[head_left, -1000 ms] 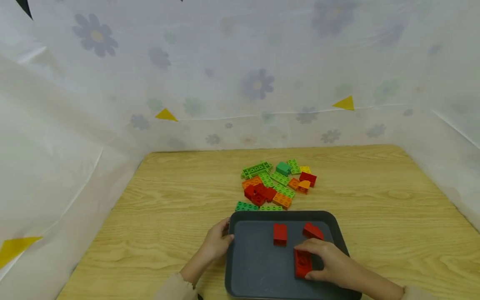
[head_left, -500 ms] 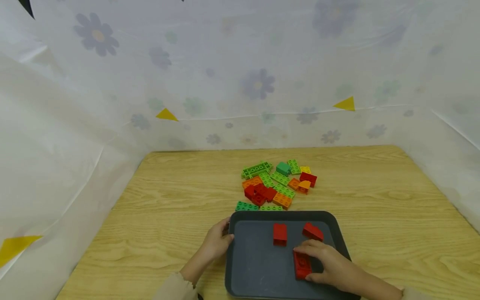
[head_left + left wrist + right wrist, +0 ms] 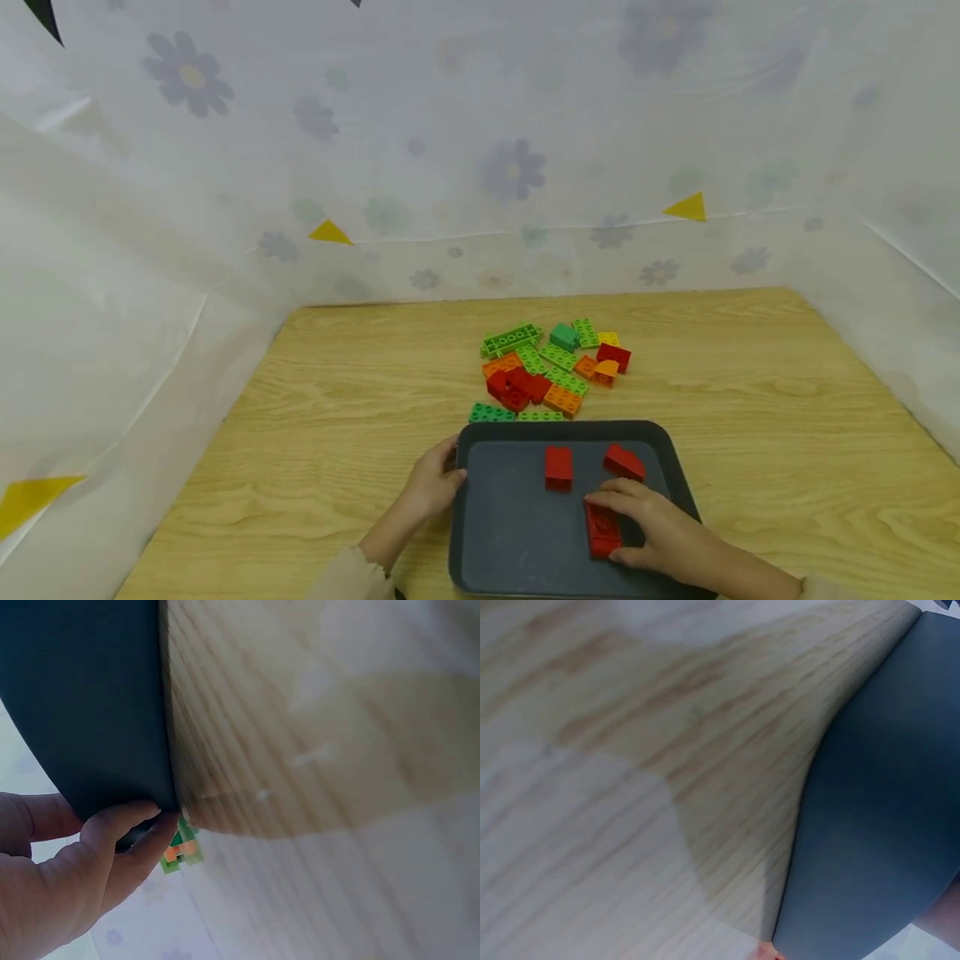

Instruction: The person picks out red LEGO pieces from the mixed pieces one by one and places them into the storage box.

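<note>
A dark grey tray (image 3: pixel 517 550) lies on the near part of the table. My left hand (image 3: pixel 435 481) grips its left rim, the thumb on top; in the left wrist view the fingers (image 3: pixel 124 825) bend round the tray wall (image 3: pixel 112 750). Inside the tray, my right hand (image 3: pixel 660 525) pinches a red building brick (image 3: pixel 603 531) between thumb and fingers. A red rectangular brick (image 3: pixel 558 468) and a red sloped brick (image 3: pixel 624 462) lie farther back in the tray. The right wrist view mostly shows the tray's outer wall (image 3: pixel 877 787); the pinched brick is hidden there.
Behind the tray, a loose pile holds several bricks: red ones (image 3: pixel 517 388), light green ones (image 3: pixel 558 357), an orange one (image 3: pixel 562 401) and a dark green one (image 3: pixel 491 413). The wooden table (image 3: pixel 337 400) is bordered by a pale flowered sheet (image 3: pixel 450 167).
The red brick has shifted very slightly left with my right hand. My left hand stays on the tray rim, and the other bricks lie as before.
</note>
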A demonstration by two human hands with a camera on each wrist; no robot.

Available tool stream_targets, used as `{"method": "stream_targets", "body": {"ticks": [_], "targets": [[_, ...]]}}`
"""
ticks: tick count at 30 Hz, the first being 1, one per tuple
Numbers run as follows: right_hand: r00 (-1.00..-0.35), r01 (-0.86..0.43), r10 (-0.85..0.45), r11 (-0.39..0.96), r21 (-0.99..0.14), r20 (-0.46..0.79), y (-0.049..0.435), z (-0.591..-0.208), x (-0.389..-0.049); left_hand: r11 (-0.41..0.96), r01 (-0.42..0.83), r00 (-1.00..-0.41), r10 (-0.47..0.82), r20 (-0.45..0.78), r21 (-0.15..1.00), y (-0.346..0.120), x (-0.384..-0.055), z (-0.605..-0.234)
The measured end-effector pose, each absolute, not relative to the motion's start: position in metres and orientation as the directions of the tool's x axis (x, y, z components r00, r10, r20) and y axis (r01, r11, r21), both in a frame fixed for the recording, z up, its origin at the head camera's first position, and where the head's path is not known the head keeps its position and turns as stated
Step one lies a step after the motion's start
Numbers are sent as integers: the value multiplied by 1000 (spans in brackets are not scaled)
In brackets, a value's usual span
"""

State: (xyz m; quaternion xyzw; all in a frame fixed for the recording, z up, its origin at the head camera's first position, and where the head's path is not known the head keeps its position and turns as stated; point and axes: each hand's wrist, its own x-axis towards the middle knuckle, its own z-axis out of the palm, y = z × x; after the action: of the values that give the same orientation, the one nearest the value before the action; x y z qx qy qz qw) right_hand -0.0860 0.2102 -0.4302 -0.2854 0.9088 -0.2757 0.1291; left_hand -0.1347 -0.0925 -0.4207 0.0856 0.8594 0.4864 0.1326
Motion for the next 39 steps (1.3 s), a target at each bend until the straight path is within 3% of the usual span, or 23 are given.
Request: {"method": "stream_targets", "body": {"ticks": [7, 15, 18, 31, 39], "targets": [[-814, -491, -581, 675, -551, 14, 211, -423, -88, 513, 22, -951, 276, -141, 858, -94, -136, -421], [-798, -600, -463, 673, -433, 387, 216, -402, -106, 501, 37, -949, 289, -127, 865, -94, -137, -421], [-781, -602, -416, 701, -382, 466, 223, -396, -119, 501, 36, -949, 287, -127, 864, -95, -137, -422], [-845, -477, -279, 778, -409, 455, 254, -400, -175, 490, 26, -945, 296, -138, 871, -95, -136, -424], [-929, -343, -225, 820, -458, 294, 258, -404, -207, 488, 23, -946, 294, -139, 873, -95, -135, -424]]}}
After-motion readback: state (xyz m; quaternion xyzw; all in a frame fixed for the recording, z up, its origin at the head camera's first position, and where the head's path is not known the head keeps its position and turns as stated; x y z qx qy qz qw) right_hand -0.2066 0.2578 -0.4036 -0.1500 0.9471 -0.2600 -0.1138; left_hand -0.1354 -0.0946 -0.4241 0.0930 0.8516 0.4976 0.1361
